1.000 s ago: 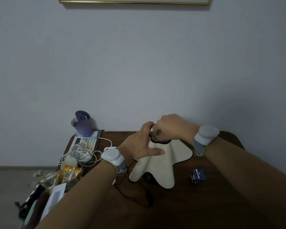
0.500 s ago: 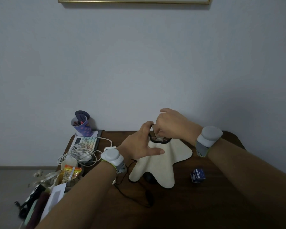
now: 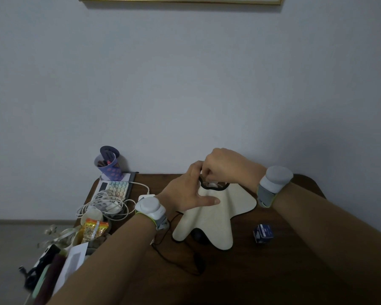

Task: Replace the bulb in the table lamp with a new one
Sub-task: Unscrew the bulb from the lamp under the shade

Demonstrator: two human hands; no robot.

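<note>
A table lamp stands mid-table under a cream, star-shaped shade (image 3: pixel 216 216) with a dark-rimmed top opening. My left hand (image 3: pixel 185 192) grips the shade's upper left side, thumb laid across the front. My right hand (image 3: pixel 224 168) hovers over the opening with fingers curled down into it, pinching the white bulb (image 3: pixel 212 184), which barely shows inside the rim. A small blue bulb box (image 3: pixel 263 233) lies on the table to the right of the lamp.
The lamp's black cord (image 3: pixel 176 260) runs forward across the brown table (image 3: pixel 262 271). At the left are a purple pen cup (image 3: pixel 109 165), a pastel keypad (image 3: pixel 117 189), coiled white cables (image 3: pixel 103 205), snack packets (image 3: pixel 92 230) and papers. The wall is close behind.
My right hand has lifted slightly above the shade's opening, and the white bulb has come into sight under its fingers. My left hand has stayed on the shade.
</note>
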